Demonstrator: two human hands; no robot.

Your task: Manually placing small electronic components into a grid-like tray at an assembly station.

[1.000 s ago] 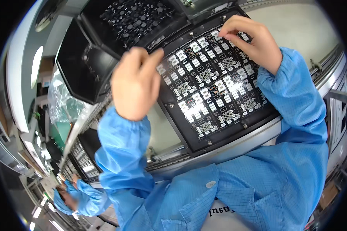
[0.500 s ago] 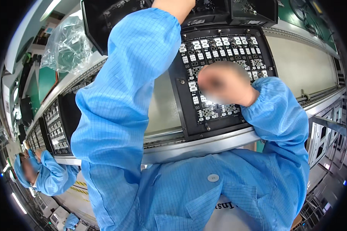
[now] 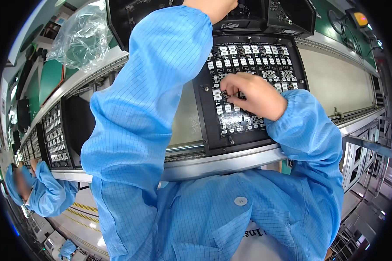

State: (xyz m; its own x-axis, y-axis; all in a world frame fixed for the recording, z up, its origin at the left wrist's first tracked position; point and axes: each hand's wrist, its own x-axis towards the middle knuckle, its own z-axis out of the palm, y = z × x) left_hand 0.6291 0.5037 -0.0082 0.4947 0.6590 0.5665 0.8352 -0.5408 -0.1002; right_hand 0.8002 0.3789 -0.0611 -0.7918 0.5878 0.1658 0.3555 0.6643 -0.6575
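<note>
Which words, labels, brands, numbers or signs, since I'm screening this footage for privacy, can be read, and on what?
Pale shirt: dark lettering, partly covered by the blue jacket; not copied out here.
Circuit boards: any markings are too small to read.
Elsewhere: nothing legible.

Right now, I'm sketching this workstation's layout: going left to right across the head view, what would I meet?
By their middles: co-worker in blue, clear plastic bag, blue left sleeve, left hand, right hand, blue right sleeve, orange-and-dark device.
</note>
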